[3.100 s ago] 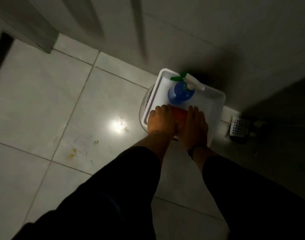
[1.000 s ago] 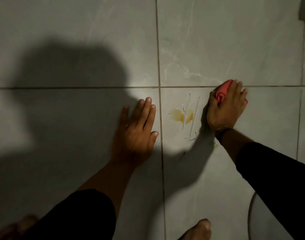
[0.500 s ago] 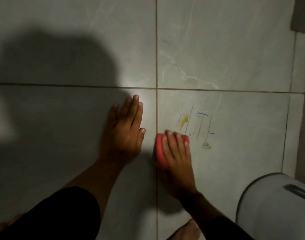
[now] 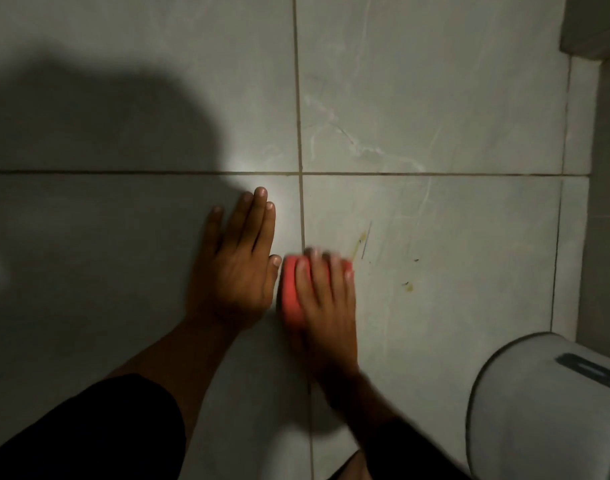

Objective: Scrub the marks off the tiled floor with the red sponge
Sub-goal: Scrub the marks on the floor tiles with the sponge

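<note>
My right hand (image 4: 326, 299) presses the red sponge (image 4: 291, 292) flat on the pale tiled floor (image 4: 435, 98), right on the vertical grout line. The hand is blurred with motion. Just right of its fingertips lie faint marks (image 4: 364, 242): a thin dark stroke and a yellowish smear. A small yellow-brown spot (image 4: 409, 287) sits farther right. My left hand (image 4: 239, 268) rests palm down on the neighbouring tile, fingers together, its thumb almost touching the sponge.
A white round container (image 4: 539, 410) with a dark marking fills the lower right corner. A wall or step edge (image 4: 605, 133) runs along the right side. A large shadow covers the tiles at left. A knee shows at the bottom edge.
The blue strokes and most of the yellow smear have faded since half a second ago. My right hand with the sponge stays near the grout line, now blurred. The left hand has barely moved.
</note>
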A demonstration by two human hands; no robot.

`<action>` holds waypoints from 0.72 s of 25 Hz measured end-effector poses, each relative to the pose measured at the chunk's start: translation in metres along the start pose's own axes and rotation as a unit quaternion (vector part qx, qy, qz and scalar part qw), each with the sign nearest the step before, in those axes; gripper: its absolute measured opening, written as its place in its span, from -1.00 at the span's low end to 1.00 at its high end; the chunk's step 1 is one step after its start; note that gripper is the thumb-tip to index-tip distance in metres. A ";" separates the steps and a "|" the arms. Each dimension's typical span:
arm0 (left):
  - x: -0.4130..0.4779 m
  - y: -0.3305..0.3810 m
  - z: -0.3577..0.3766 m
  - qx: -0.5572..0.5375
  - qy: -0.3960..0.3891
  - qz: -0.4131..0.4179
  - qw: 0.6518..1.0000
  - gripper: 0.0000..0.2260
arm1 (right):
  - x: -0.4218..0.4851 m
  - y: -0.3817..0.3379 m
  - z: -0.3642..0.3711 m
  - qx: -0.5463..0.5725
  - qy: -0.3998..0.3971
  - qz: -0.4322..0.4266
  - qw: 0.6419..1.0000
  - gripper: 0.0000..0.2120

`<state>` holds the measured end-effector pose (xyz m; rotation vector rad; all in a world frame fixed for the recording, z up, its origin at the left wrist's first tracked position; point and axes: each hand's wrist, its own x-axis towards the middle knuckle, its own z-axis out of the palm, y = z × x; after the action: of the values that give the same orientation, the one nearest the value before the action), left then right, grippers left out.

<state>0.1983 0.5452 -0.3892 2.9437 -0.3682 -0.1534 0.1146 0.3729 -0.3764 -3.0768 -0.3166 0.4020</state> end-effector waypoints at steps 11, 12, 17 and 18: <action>-0.005 0.003 -0.008 -0.014 -0.012 0.003 1.000 -0.30 | 0.039 0.070 -0.027 0.092 0.104 0.271 0.952 -0.27; -0.004 0.002 -0.009 -0.023 -0.006 0.003 1.000 -0.31 | 0.010 0.027 -0.014 0.073 0.071 0.177 0.979 -0.31; -0.004 0.002 -0.010 -0.032 -0.002 -0.001 0.999 -0.31 | -0.064 -0.002 -0.009 0.055 -0.028 -0.094 0.994 -0.43; -0.005 0.001 -0.010 -0.033 0.000 -0.001 0.999 -0.31 | -0.032 0.036 -0.018 0.059 -0.013 -0.031 0.998 -0.42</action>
<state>0.1946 0.5473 -0.3793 2.8787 -0.3540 -0.1624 0.0962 0.3310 -0.3527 -2.9403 -0.3731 0.4407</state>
